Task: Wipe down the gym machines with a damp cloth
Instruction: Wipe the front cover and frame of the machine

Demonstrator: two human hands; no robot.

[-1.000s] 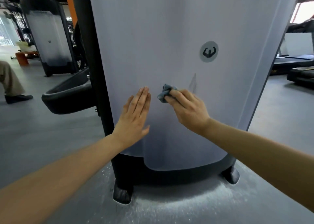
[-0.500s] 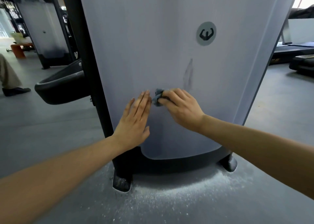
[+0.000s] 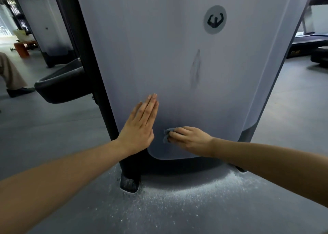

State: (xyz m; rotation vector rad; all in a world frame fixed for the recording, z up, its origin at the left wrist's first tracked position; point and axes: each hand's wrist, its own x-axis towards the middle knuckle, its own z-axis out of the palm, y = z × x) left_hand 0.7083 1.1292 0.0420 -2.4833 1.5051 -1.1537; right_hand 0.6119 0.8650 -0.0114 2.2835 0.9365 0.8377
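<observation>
Hands are being worked low on the pale machine panel (image 3: 159,47), well below its round logo (image 3: 215,19), and the job is being judged far from done: a dark smear (image 3: 195,70) just under the logo is being left unwiped. Down-left of the logo the left hand (image 3: 140,130) is being pressed flat, fingers straight; the small grey cloth (image 3: 166,136) is being pinched in the curled right hand (image 3: 191,138), further below

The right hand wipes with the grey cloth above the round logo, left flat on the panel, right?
No: the head view shows the right hand holding the crumpled grey cloth well below the round grey logo sticker, low on the pale panel. Rest correct.
</observation>
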